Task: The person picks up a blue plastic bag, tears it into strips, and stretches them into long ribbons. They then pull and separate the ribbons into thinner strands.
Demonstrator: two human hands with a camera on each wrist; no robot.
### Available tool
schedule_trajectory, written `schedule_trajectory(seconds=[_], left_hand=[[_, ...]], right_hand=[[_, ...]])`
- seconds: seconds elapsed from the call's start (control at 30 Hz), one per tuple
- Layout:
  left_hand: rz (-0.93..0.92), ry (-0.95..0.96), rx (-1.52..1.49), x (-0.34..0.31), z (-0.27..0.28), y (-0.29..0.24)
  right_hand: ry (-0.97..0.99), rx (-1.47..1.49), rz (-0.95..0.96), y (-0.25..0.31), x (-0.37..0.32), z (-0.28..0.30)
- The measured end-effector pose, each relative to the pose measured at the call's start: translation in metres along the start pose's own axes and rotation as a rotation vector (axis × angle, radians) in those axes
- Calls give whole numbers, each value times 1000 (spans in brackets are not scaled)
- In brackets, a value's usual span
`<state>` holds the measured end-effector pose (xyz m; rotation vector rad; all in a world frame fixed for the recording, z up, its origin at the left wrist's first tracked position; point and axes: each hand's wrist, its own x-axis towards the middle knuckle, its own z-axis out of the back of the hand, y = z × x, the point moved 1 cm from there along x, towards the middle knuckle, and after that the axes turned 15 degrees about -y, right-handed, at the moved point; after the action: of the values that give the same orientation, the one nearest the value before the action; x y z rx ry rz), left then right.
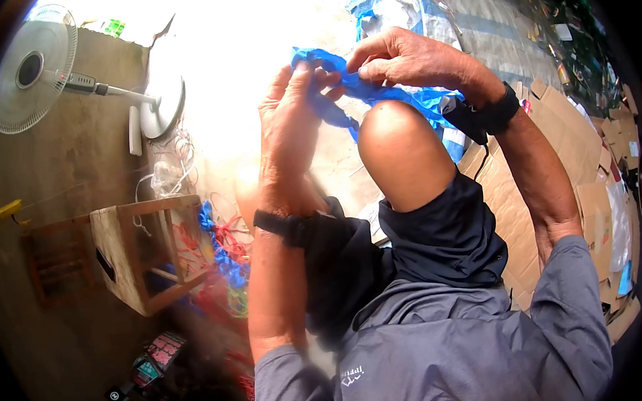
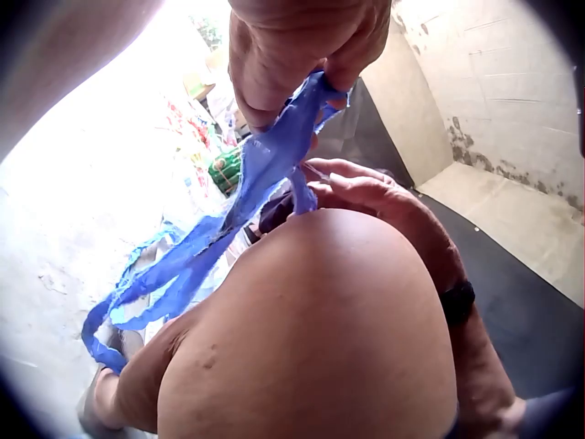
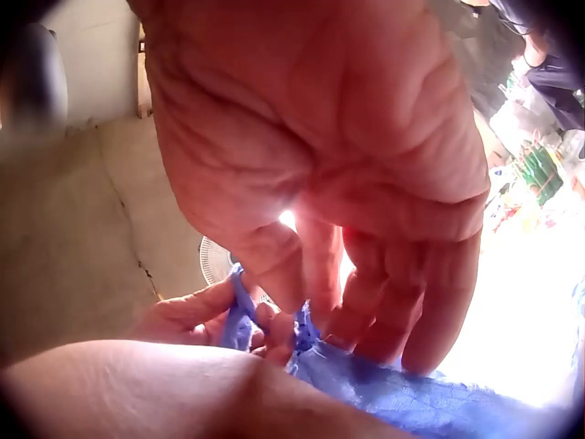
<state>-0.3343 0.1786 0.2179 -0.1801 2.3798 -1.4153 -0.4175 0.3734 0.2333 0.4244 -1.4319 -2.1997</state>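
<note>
A ragged, thin blue strip (image 1: 358, 88) stretches between my two hands, above the raised bare knee (image 1: 398, 133). At its left end, my left hand (image 1: 286, 114) pinches it between thumb and fingers. My right hand (image 1: 417, 61) holds it a short way along, fingers bent down onto it. In the left wrist view, long tails of the blue strip (image 2: 183, 270) hang past the knee toward the floor. The right wrist view shows a bunched, knot-like part of the blue strip (image 3: 306, 334) at the fingertips of my right hand (image 3: 320, 174), close to my left hand (image 3: 187, 315).
A standing fan (image 1: 30, 70) is by the wall at the left. Below it sits a wooden-framed stool (image 1: 144, 248) beside tangled red and blue strings (image 1: 228, 243). Flattened cardboard (image 1: 553, 149) covers the floor at the right, and striped sheeting (image 1: 472, 22) lies behind it.
</note>
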Motion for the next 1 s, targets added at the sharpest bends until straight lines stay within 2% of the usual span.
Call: schedule_trajectory(seconds=[0.1, 0.27, 0.33, 0.47, 0.57, 0.63, 0.67, 0.7, 0.73, 0.8, 1.0], left_hand=[[40, -12, -19, 6, 3, 7], [35, -20, -53, 7, 2, 10], [41, -39, -79, 7, 1, 10], [13, -12, -58, 8, 3, 13], [-30, -48, -37, 11, 5, 17], [-106, -3, 20, 12, 6, 18], [-109, -5, 18, 13, 6, 17], [-13, -30, -64, 14, 6, 18], [82, -56, -147, 13, 5, 17], [81, -50, -127, 11, 4, 14], [23, 18, -48, 9, 2, 16]], right_hand=[[-38, -133, 88, 8, 3, -10], [-127, -133, 214, 14, 6, -20], [-96, 84, 149, 5, 15, -26], [-66, 185, 16, 17, 14, -26], [-106, 269, 61, 18, 17, -29], [-80, 287, 47, 13, 22, -31], [-76, 388, 53, 10, 24, -34], [-72, 489, 61, 7, 26, -35], [-68, 488, 64, 7, 26, -35], [25, 494, 66, 9, 25, -35], [-2, 407, 14, 10, 20, -35]])
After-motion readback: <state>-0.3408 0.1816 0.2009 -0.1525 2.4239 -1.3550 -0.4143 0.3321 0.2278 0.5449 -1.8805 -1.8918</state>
